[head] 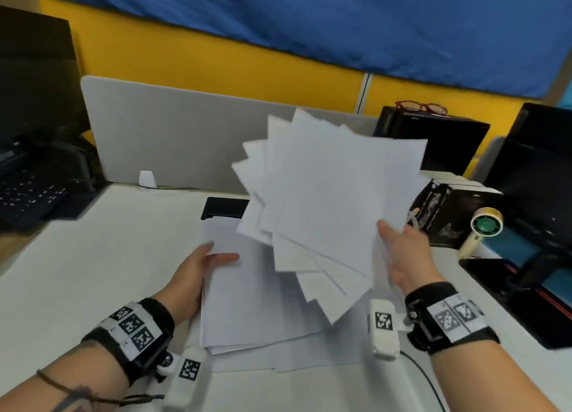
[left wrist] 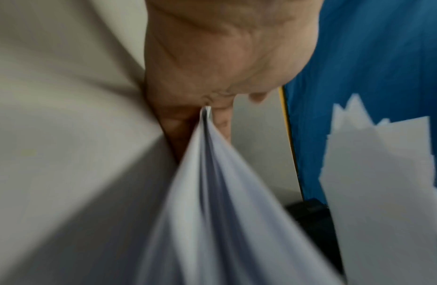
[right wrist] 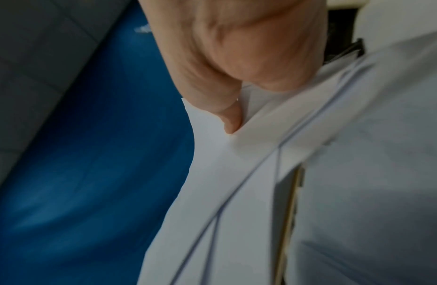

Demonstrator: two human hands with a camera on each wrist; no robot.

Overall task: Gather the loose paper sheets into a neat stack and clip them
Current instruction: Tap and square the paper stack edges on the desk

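Lifting a fanned sheaf (head: pixel 328 201) by its lower edge, our right hand (head: pixel 405 257) pinches it above our left hand (head: pixel 198 269), which grips the flatter white stack (head: pixel 247 303) beneath, uneven-edged.

Head view: we looked forward and down from above the white desk (head: pixel 93 272), taking in both forearms, the grey divider (head: pixel 173 133) and the blue and yellow wall behind it.
Left wrist view: we looked along the left hand (left wrist: pixel 212 57) from very near, at the edge of the paper stack (left wrist: pixel 212 192), blurred.
Right wrist view: we looked along the right hand (right wrist: pixel 237 57) just as closely, at the fanned sheets (right wrist: pixel 237 173).
Shared: the fanned sheets appeared in all three views; the blue wall showed behind them in each.
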